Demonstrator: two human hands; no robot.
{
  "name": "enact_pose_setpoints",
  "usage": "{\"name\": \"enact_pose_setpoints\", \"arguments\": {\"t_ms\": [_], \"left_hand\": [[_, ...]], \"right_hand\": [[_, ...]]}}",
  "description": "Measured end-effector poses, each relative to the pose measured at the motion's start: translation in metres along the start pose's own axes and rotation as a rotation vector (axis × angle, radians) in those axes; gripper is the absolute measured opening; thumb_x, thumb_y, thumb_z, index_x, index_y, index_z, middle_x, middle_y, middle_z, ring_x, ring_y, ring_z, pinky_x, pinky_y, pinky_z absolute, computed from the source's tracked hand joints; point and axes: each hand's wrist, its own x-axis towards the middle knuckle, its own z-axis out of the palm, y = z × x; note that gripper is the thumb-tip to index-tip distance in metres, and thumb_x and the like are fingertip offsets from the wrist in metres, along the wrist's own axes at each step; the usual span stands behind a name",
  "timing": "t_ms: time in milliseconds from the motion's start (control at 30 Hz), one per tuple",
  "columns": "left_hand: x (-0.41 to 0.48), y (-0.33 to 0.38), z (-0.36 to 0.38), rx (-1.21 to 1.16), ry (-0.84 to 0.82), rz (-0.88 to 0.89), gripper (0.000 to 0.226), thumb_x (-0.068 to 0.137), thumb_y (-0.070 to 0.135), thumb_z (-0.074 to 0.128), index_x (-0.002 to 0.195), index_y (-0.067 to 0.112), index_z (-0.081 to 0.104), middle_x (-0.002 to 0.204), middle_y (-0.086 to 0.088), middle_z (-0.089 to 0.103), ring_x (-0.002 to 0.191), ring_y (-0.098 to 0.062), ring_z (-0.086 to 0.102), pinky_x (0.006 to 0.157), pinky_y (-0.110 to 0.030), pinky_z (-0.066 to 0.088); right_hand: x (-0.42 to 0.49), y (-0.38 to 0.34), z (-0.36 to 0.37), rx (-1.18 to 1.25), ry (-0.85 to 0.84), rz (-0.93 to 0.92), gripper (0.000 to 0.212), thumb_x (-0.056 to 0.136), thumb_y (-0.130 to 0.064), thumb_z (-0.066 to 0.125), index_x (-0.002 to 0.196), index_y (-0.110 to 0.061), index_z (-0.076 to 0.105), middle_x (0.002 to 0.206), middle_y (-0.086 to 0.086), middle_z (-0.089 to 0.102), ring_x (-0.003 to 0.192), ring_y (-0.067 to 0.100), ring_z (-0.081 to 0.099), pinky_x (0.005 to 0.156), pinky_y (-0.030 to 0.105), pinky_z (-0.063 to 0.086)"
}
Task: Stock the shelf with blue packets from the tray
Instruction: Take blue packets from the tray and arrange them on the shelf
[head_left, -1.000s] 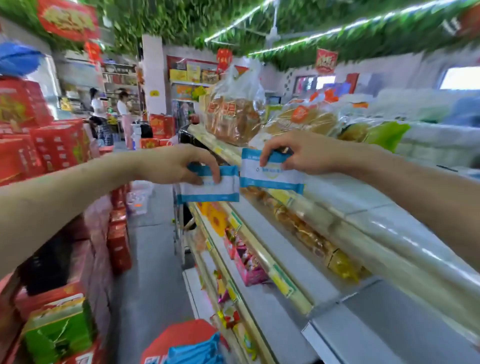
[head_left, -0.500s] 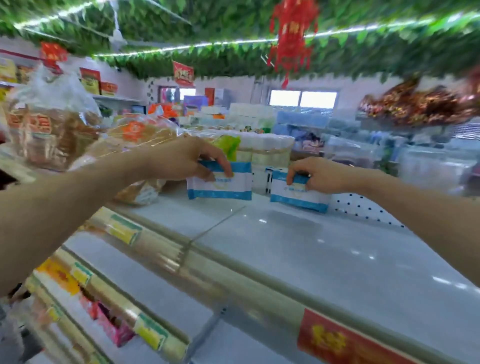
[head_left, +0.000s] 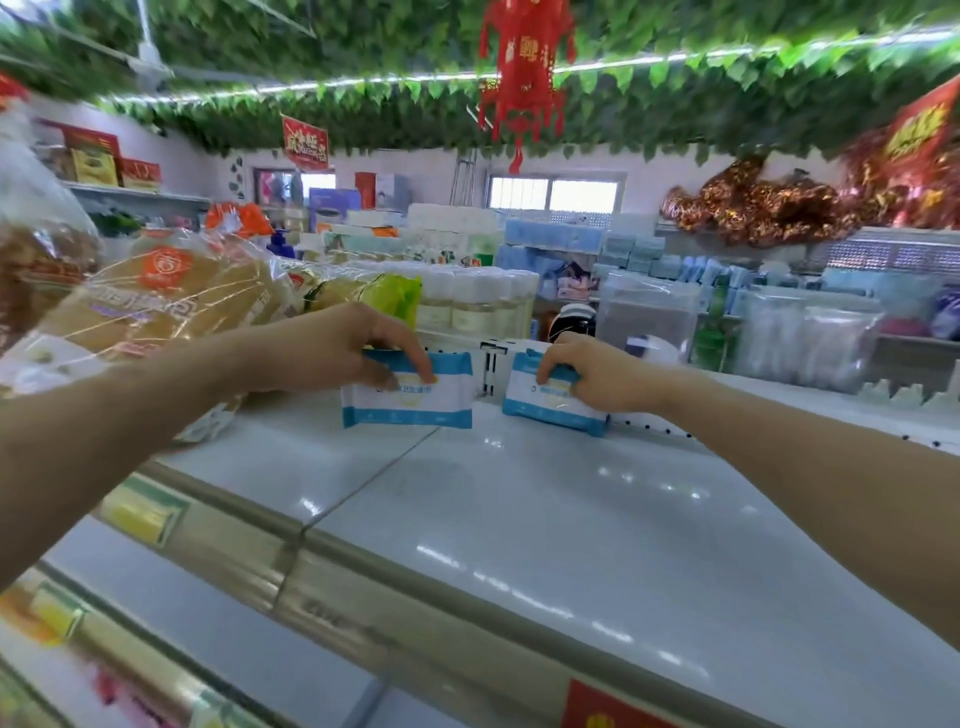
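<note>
Fingers (head_left: 415, 366) of each hand pinch a white packet (head_left: 408, 397) (blue-banded edges) upright on the shelf (head_left: 519, 519).

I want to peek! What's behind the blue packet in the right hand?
Behind the right packet, a perforated white back rail. The right hand covers the packet's far end and what's behind there.

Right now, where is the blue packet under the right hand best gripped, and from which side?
Grip the right packet along its top edge, coming from above. It stands upright on its long bottom edge at the back of the shelf, so only the top is free; the right hand already pinches it there.
</note>
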Motion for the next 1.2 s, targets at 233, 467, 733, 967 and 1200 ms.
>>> {"name": "enact_pose_setpoints", "arguments": {"t_ms": [233,467,733,967,1200], "left_hand": [[0.032,0.013,0.011,-0.051,-0.012,-0.015,0.036,0.095,0.008,0.071,0.107,0.042,0.076,0.125,0.015,0.065,0.104,-0.012,0.067,0.082,-0.025,0.060],[0.116,0.036,0.048,-0.068,-0.049,0.104,0.037,0.093,0.003,0.071,0.114,0.032,0.077,0.122,0.016,0.065,0.105,-0.006,0.065,0.076,-0.011,0.054],[0.172,0.035,0.089,-0.065,-0.080,0.128,0.034,0.091,-0.003,0.071,0.108,0.026,0.078,0.119,0.011,0.066,0.113,-0.014,0.061,0.088,-0.018,0.053],[0.160,0.037,0.082,-0.044,0.061,0.168,0.046,0.088,-0.009,0.069,0.110,0.031,0.076,0.139,0.014,0.057,0.129,-0.009,0.050,0.095,-0.020,0.051],[0.052,0.039,0.020,-0.038,0.131,0.033,0.056,0.094,0.000,0.066,0.135,0.038,0.060,0.125,0.023,0.063,0.116,0.005,0.058,0.092,-0.022,0.055]], "right_hand": [[-0.012,0.004,-0.004,-0.040,0.093,-0.031,0.043,0.088,0.003,0.065,0.118,-0.029,0.067,0.116,-0.005,0.046,0.110,0.017,0.045,0.099,0.031,0.037],[-0.075,0.038,-0.046,-0.063,0.174,0.021,0.039,0.092,-0.006,0.069,0.114,-0.038,0.063,0.115,-0.013,0.049,0.101,0.001,0.051,0.092,0.028,0.047],[-0.141,0.075,-0.075,-0.082,0.220,0.096,0.034,0.092,-0.011,0.071,0.107,-0.042,0.066,0.114,-0.017,0.053,0.100,-0.001,0.054,0.089,0.023,0.046],[-0.137,0.061,-0.074,-0.049,0.214,0.071,0.027,0.096,-0.015,0.068,0.107,-0.039,0.067,0.107,-0.023,0.053,0.091,-0.007,0.054,0.076,0.009,0.039],[-0.070,-0.039,-0.061,-0.058,0.067,-0.225,0.017,0.100,-0.028,0.061,0.115,-0.036,0.066,0.108,-0.021,0.061,0.099,0.000,0.058,0.089,0.020,0.048]]}}
